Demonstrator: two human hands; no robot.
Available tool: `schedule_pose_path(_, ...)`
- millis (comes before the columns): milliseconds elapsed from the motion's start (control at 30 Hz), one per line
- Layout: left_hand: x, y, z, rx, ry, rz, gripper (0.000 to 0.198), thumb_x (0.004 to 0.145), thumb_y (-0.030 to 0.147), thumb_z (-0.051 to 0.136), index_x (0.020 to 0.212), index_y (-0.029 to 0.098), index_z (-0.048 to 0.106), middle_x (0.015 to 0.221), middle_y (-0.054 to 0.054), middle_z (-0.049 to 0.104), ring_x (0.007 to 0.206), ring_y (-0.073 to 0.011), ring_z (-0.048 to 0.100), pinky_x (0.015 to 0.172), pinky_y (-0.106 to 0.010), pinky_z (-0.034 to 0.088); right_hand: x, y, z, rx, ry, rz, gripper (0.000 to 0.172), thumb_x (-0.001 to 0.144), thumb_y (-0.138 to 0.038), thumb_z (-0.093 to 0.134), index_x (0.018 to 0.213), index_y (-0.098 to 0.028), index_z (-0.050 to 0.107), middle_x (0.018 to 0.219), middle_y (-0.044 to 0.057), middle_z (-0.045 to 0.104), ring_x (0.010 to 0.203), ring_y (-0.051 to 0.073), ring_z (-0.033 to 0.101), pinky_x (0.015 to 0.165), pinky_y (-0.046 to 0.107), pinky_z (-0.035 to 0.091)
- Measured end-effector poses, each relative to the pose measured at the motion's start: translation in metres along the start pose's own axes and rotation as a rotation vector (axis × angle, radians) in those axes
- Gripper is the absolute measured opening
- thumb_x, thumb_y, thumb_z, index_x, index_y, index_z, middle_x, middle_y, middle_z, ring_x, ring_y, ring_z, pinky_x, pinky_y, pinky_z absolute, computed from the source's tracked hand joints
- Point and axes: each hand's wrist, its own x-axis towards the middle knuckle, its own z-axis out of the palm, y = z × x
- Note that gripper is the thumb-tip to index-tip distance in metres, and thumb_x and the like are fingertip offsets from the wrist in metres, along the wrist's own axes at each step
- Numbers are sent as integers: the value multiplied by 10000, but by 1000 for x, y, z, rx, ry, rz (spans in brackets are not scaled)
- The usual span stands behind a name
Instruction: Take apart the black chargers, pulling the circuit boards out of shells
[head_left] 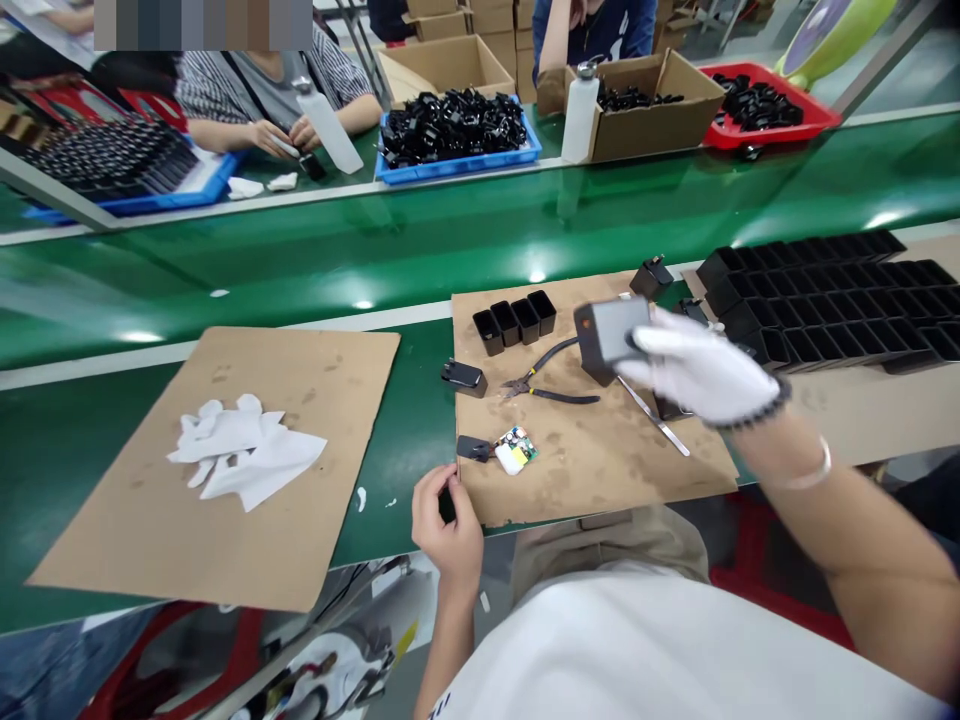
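Observation:
My right hand [694, 365], in a white glove, grips a black plastic charger case [611, 335] above the cardboard mat [562, 480]. Below the case lie cutting pliers [536, 385] with dark handles and metal tweezers [656, 420]. My bare left hand [448, 525] is at the mat's front left corner, its thumb and fingertips drawn together; what they hold, if anything, is hidden. Just beyond it sits a small black plug part [474, 448] joined to a circuit board [516, 450]. A black plug piece [463, 378] lies farther back, near several open black cases [515, 322].
Rows of black cases [832, 300] stand at right. White gloves [244, 445] lie on another cardboard sheet [300, 560] at left. Across the green belt [450, 220], a co-worker's hands [289, 137] handle a small part near a blue tray [461, 168] of black parts.

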Motion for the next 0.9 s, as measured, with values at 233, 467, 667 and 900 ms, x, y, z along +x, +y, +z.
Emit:
schedule_pose_path(233, -5, 0, 4, 59, 166, 86, 124, 955, 120, 593, 958, 156, 712, 908, -76, 718, 877, -174, 687, 794, -313, 568, 182, -71, -3, -1059, 321, -175, 401, 992, -346, 638, 1324, -127, 592, 1297, 102, 640, 1082, 216, 678, 914, 403, 613)
schedule_pose_path(467, -6, -2, 7, 80, 228, 90, 118, 956, 109, 594, 956, 148, 705, 903, -76, 706, 875, -173, 681, 736, -295, 566, 226, -57, -10, -1328, 249, -2, 408, 980, -403, 655, 1309, -165, 613, 1314, 104, 637, 1140, 244, 657, 960, 463, 587)
schedule_pose_path(667, -3, -1, 4, 61, 181, 130, 124, 942, 88, 605, 938, 150, 712, 897, -72, 708, 876, -171, 683, 761, -297, 567, 153, -76, -53, -1356, 186, -145, 475, 974, -380, 665, 1390, -169, 575, 1382, 121, 622, 1230, 255, 628, 1064, 498, 532)
schedule_pose_path(900, -2, 0, 2, 36, 158, 164, 119, 924, 90, 625, 885, 151, 720, 854, -62, 718, 830, -167, 695, 770, -308, 568, -2, -18, -96, -1452, -167, -85, 712, 730, -276, 791, 1423, -269, 626, 1412, 53, 676, 1264, 308, 664, 1123, 436, 521)
